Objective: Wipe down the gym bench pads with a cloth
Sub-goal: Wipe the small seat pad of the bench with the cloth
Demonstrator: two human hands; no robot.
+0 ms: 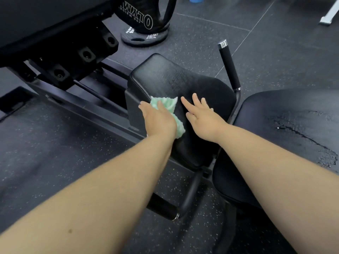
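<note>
A black padded seat pad sits in the middle of the head view, angled away from me. My left hand presses a green and white cloth flat against the pad's near left side, fingers over the pad's edge. My right hand rests just right of the cloth with fingers spread on the pad, holding nothing. A second, larger black pad lies at the right, its surface cracked and worn.
A black metal frame rail runs diagonally at the left. A grip handle rises behind the pad, another lies low in front. Weight plates lean at the top. Speckled rubber floor all around.
</note>
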